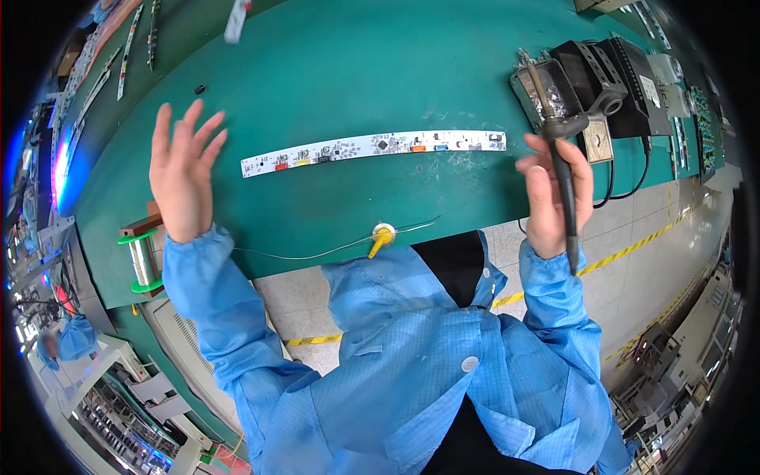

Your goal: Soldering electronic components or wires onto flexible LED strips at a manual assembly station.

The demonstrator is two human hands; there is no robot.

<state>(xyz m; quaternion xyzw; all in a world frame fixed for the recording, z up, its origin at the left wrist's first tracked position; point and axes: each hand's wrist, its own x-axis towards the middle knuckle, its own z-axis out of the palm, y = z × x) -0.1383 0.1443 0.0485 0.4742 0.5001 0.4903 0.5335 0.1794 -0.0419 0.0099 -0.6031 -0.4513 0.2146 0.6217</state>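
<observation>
On the green mat lies a long, slightly curved white circuit board [372, 150] with small red, yellow, orange, blue and black parts. My left hand [186, 174] is raised beyond its left end, palm up, fingers spread, holding nothing. At the right, the dark handle of a soldering iron [568, 190] lies across the palm of my right hand [546, 202], with the fingers loosely curled about it. The iron's metal shaft points away over a small solder-spattered tray [514, 85], and its collar is at the stand [608, 101].
A solder wire spool [142, 261] with green flanges stands at the left edge. Loose wire [317, 256] runs along the front edge past a yellow-tipped round fitting [383, 237]. Behind the stand is a black box [637, 87] with cables. More boards [131, 51] lie far left.
</observation>
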